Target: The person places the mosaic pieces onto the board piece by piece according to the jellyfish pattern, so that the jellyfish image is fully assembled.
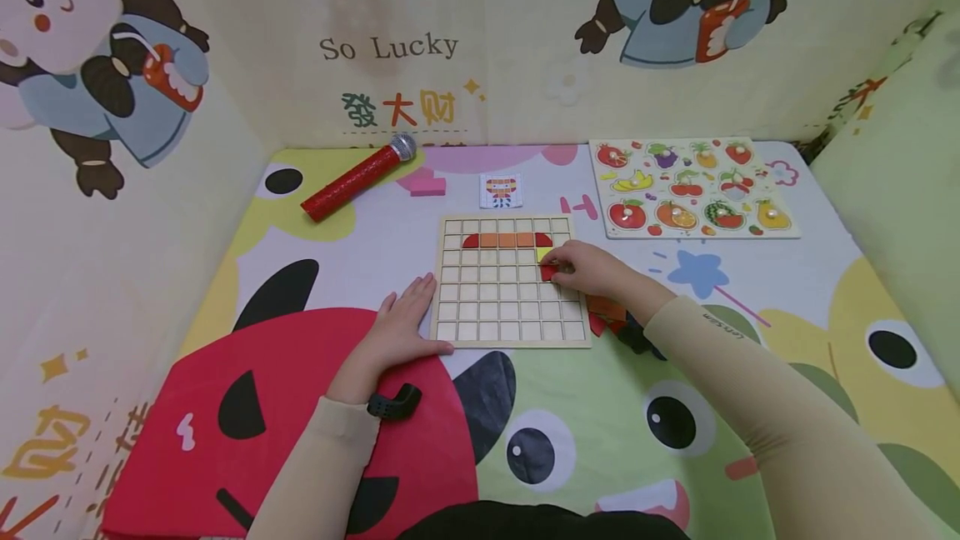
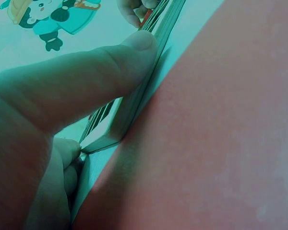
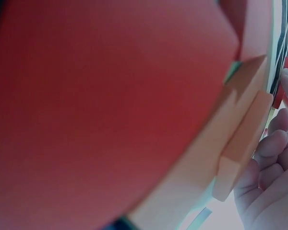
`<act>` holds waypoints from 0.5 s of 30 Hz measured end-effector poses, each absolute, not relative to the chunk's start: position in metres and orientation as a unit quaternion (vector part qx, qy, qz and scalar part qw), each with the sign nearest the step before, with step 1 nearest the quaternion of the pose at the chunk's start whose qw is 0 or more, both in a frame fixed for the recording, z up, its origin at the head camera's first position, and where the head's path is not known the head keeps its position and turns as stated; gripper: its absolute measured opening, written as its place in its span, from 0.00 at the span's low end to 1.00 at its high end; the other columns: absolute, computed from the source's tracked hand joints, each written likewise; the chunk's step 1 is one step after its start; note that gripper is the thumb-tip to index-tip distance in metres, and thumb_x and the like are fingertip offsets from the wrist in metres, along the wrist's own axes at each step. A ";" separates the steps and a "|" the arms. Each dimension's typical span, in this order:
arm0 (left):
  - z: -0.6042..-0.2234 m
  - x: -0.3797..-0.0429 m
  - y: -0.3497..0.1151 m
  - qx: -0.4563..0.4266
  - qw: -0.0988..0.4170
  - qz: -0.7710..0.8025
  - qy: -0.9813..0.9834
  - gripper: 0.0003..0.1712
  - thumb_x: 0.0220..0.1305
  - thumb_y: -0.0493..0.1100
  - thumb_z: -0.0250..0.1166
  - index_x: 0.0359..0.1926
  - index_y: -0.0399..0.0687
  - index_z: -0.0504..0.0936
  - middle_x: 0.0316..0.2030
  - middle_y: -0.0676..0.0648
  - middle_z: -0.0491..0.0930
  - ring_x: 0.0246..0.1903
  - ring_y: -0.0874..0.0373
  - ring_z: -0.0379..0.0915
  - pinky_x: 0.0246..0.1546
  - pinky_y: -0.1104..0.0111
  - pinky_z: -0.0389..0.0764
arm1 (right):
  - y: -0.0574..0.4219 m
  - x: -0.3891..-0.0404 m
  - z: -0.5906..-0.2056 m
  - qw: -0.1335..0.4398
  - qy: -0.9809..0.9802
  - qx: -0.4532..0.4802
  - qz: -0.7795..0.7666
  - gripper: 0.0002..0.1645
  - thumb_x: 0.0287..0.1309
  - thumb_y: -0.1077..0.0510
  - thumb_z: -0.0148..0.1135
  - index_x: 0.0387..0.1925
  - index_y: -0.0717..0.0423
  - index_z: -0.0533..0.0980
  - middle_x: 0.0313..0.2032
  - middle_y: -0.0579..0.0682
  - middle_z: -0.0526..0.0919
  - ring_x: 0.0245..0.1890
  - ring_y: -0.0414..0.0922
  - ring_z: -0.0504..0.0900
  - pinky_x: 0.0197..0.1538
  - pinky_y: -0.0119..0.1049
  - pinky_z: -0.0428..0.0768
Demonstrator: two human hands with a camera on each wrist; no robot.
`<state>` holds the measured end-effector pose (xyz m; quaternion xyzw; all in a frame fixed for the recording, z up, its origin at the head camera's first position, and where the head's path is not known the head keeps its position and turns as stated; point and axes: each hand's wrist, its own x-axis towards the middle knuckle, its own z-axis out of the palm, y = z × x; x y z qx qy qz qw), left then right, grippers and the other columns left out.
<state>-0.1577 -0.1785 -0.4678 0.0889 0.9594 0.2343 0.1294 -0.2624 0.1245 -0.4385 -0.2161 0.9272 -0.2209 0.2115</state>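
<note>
A wooden grid board (image 1: 487, 298) lies on the table. Its upper row holds a strip of orange squares (image 1: 506, 240) between two rounded red pieces, with a yellow piece (image 1: 543, 255) below the right end. My left hand (image 1: 403, 322) steadies the board's near left corner, fingers extended along the left side and thumb (image 2: 101, 72) against the near edge. Over the right part of the grid, my right hand (image 1: 588, 272) pinches a small red block (image 1: 549, 272) between thumb and fingers. The right wrist view shows that red block (image 3: 278, 96) at the fingertips.
Loose coloured blocks (image 1: 606, 309) lie beside the board, partly under my right forearm. Behind the board are a pattern card (image 1: 501, 191) and a pink block (image 1: 427, 187). A red microphone (image 1: 352, 182) lies far left; a fruit peg puzzle (image 1: 693, 190) lies far right.
</note>
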 end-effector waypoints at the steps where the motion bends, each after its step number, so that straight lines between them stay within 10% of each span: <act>1: -0.468 -0.158 -0.178 0.090 0.129 0.234 0.960 0.64 0.37 0.61 0.72 0.71 0.50 0.45 0.71 0.48 0.44 0.70 0.50 0.38 0.65 0.45 0.40 | 0.125 -0.262 -0.439 0.211 0.927 -0.216 -0.223 0.19 0.56 0.56 0.59 0.51 0.50 0.75 0.45 0.53 0.74 0.42 0.48 0.69 0.52 0.43 0.73; 15: -0.468 -0.158 -0.178 0.087 0.131 0.231 0.960 0.64 0.37 0.62 0.71 0.71 0.51 0.45 0.71 0.49 0.43 0.70 0.51 0.37 0.66 0.46 0.39 | 0.137 -0.257 -0.429 0.198 0.932 -0.193 -0.234 0.12 0.56 0.55 0.59 0.41 0.53 0.76 0.35 0.50 0.75 0.38 0.47 0.70 0.44 0.39 0.74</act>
